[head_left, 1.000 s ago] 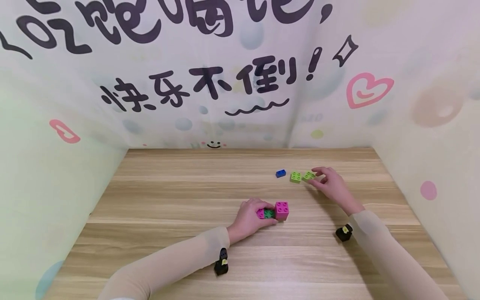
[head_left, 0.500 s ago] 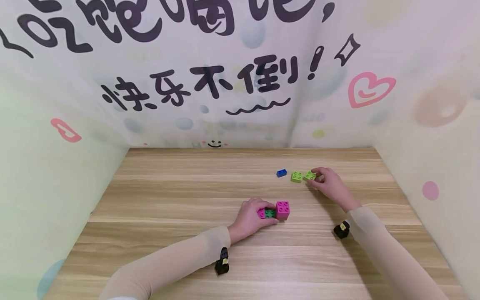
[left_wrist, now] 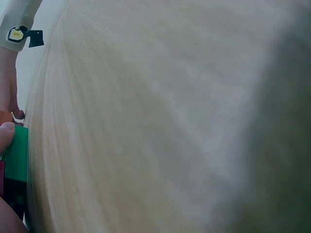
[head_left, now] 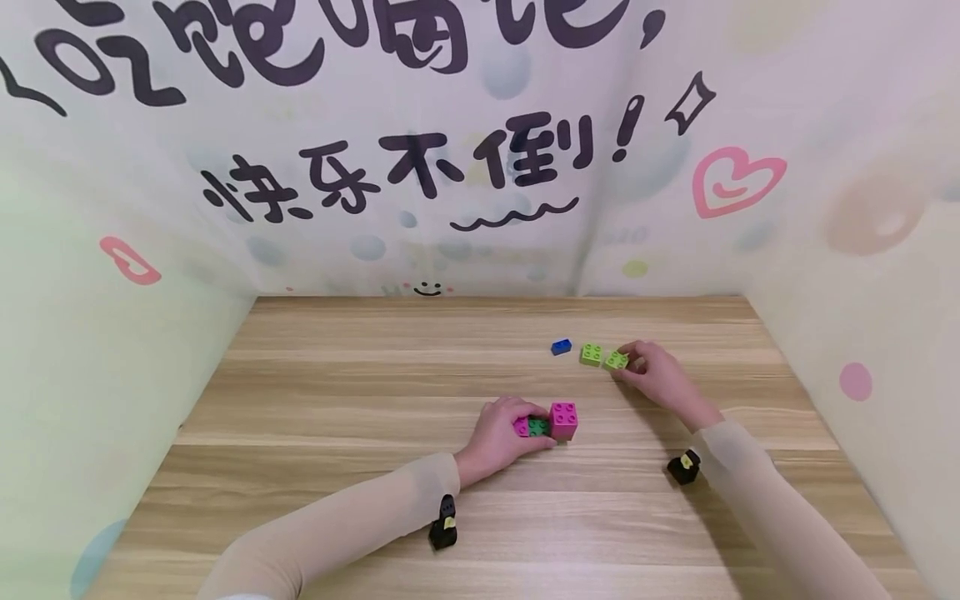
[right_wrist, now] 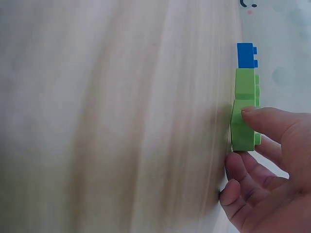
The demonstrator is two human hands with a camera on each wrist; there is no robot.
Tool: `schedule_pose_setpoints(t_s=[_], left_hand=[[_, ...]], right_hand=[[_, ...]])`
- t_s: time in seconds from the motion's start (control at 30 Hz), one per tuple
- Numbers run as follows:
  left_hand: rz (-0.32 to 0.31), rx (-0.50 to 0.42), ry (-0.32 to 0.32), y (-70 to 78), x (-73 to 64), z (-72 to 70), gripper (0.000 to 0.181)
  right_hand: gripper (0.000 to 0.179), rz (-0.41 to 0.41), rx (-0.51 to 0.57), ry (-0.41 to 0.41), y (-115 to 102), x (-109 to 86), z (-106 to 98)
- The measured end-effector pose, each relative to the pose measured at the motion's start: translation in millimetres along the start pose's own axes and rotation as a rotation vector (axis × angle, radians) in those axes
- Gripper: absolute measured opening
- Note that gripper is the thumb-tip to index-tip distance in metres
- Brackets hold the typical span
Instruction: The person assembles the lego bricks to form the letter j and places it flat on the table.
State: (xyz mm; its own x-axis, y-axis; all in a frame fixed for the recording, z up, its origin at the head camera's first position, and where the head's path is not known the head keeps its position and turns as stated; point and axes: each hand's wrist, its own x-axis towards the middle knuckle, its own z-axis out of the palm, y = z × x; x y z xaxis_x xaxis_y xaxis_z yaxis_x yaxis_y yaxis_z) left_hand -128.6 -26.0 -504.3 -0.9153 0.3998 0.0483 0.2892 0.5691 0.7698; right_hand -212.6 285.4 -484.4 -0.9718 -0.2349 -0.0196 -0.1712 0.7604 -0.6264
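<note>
My left hand grips a green toy building brick together with a pink brick, mostly covered by the fingers. A taller pink block stands at the fingertips, right against the green brick. Further back, my right hand pinches a lime-green brick; the right wrist view shows the thumb on the side of that brick. Beside it sits a second lime-green brick, and left of that lies a small blue brick. In the left wrist view the green brick is only partly visible.
The wooden table is enclosed by white printed cloth at the back and sides. A black wrist camera hangs at the left cuff, another black camera at the right cuff.
The lime-green brick in my right hand has turned and shifted slightly toward the near side, and the right fingers have moved with it. My left hand stays where it was.
</note>
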Motion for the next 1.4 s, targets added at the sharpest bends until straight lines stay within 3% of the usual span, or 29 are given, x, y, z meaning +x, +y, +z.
schedule_pose_setpoints(t_s=[0.4,1.23,1.4], left_hand=[[-0.009,-0.004,-0.003,0.5,-0.8,0.0,0.043],[0.028,0.01,0.011,-1.3,0.7,2.0,0.042],[0.031,0.016,0.016,-1.5,1.3,2.6,0.042]], right_hand=[[0.042,-0.001,0.004,-0.021,-12,-22.3,0],[0.038,-0.182,-0.021,0.046,-50,-62.0,2],[0.036,-0.223,-0.032,0.026,-62,-67.3,-1]])
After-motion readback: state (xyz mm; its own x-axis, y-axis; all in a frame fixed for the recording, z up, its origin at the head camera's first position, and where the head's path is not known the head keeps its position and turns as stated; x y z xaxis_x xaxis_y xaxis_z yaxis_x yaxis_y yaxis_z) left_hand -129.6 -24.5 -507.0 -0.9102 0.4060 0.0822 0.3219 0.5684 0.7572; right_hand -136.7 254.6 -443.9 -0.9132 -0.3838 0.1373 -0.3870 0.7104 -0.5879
